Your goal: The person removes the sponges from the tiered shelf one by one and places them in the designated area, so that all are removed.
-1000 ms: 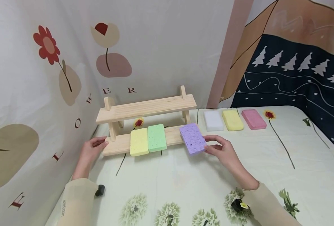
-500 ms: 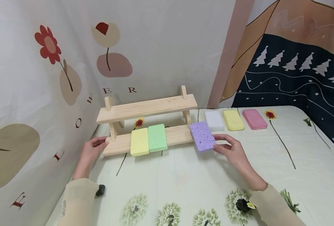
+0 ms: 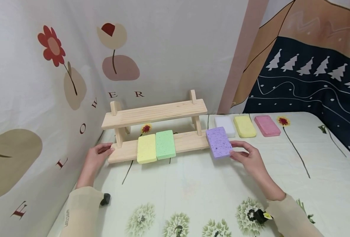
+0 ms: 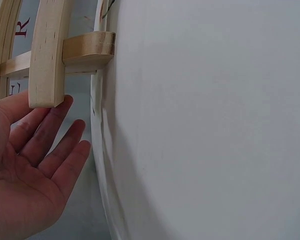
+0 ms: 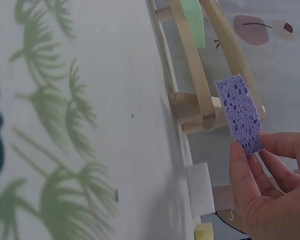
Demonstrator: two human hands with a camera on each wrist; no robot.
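My right hand [image 3: 250, 158] pinches a purple sponge [image 3: 218, 142] by its lower right edge, thumb on one face and fingers on the other. In the head view the sponge overlaps the right end of the lower plank; the right wrist view shows the sponge [image 5: 238, 114] raised beside the plank's end. My left hand [image 3: 94, 160] grips the left end of the lower plank of a two-tier wooden shelf [image 3: 126, 150]. In the left wrist view its thumb and fingertips meet the plank end [image 4: 46, 95]. A yellow sponge [image 3: 146, 148] and a green sponge [image 3: 165, 144] lie side by side on that plank.
To the right of the shelf, a white sponge [image 3: 226, 126], a second yellow sponge [image 3: 244, 126] and a pink sponge [image 3: 267, 125] lie in a row on the flower-printed cloth [image 3: 192, 184]. Hanging fabric [image 3: 175, 49] rises behind the shelf and along the left.
My right hand has carried the purple sponge rightward, from over the lower plank toward its right end, where it now partly covers the white sponge. The left hand stays at the plank's end.
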